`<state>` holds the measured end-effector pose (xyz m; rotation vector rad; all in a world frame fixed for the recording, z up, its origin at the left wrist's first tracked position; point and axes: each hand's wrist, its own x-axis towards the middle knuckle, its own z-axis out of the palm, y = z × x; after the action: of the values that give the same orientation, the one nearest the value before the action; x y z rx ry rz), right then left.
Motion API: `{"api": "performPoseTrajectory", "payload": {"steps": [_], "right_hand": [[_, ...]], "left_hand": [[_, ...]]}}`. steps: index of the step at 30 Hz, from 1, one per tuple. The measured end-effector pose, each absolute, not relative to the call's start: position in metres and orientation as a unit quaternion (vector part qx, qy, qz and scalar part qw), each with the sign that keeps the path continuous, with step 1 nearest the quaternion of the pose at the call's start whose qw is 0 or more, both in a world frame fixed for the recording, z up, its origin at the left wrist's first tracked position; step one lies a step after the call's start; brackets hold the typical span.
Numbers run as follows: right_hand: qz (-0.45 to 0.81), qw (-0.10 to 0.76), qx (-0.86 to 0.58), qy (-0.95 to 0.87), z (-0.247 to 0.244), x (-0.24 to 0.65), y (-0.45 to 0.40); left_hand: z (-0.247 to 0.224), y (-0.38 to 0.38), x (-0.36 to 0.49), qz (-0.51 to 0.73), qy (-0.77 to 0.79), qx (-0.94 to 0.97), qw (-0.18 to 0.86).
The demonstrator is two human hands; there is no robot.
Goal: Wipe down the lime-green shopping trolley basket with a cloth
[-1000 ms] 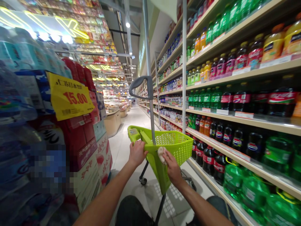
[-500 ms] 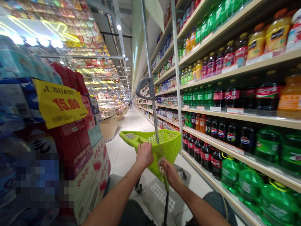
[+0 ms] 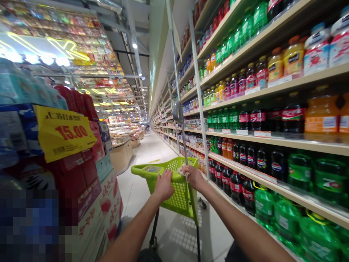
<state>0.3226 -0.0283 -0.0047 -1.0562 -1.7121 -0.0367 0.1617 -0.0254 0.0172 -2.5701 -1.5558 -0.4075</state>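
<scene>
A lime-green plastic basket cart (image 3: 174, 198) stands on the aisle floor in front of me, with a metal pole (image 3: 183, 140) rising from it. My left hand (image 3: 164, 185) is closed over the near rim of the basket. At the rim's right corner, my right hand (image 3: 192, 176) holds a crumpled whitish cloth (image 3: 183, 171) against the green plastic. A label sits on the rim left of my left hand. The basket's inside is mostly hidden by its rim.
Shelves of bottled drinks (image 3: 256, 138) line the right side, with large green bottles (image 3: 289, 216) low down. Stacked drink packs with a yellow price sign (image 3: 65, 133) stand close on the left. Farther along the aisle are wooden display bins (image 3: 121, 154).
My right hand and the cloth have moved up from the basket's side to its top rim. The basket has turned and sits slightly farther left in view.
</scene>
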Motion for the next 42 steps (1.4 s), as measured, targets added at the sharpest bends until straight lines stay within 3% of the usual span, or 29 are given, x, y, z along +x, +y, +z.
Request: {"api": "performPoseTrajectory", "payload": {"steps": [6, 11, 22, 28, 32, 37, 42], "right_hand": [[-0.055, 0.466, -0.429, -0.772, 0.005, 0.336, -0.052], [-0.042, 0.456, -0.521, -0.721, 0.005, 0.363, -0.055], [-0.095, 0.389, -0.516, -0.757, 0.017, 0.306, -0.051], [-0.085, 0.464, -0.545, -0.693, 0.005, 0.338, -0.047], [-0.056, 0.538, -0.497, -0.678, -0.004, 0.314, -0.036], [-0.105, 0.5, -0.433, -0.742, -0.024, 0.303, -0.037], [-0.119, 0.461, -0.474, -0.741, -0.024, 0.308, -0.052]], "left_hand": [[0.017, -0.028, 0.167, -0.15, -0.457, -0.876, 0.038], [0.019, -0.014, 0.147, -0.169, -0.586, -0.787, 0.092], [0.021, -0.032, 0.151, -0.17, -0.568, -0.804, 0.05], [0.036, -0.04, 0.171, -0.338, -0.511, -0.79, -0.017], [0.036, -0.042, 0.198, -0.327, -0.449, -0.827, -0.082], [0.029, -0.041, 0.2, -0.271, -0.441, -0.855, 0.025], [0.033, -0.031, 0.173, -0.279, -0.441, -0.847, 0.1]]}}
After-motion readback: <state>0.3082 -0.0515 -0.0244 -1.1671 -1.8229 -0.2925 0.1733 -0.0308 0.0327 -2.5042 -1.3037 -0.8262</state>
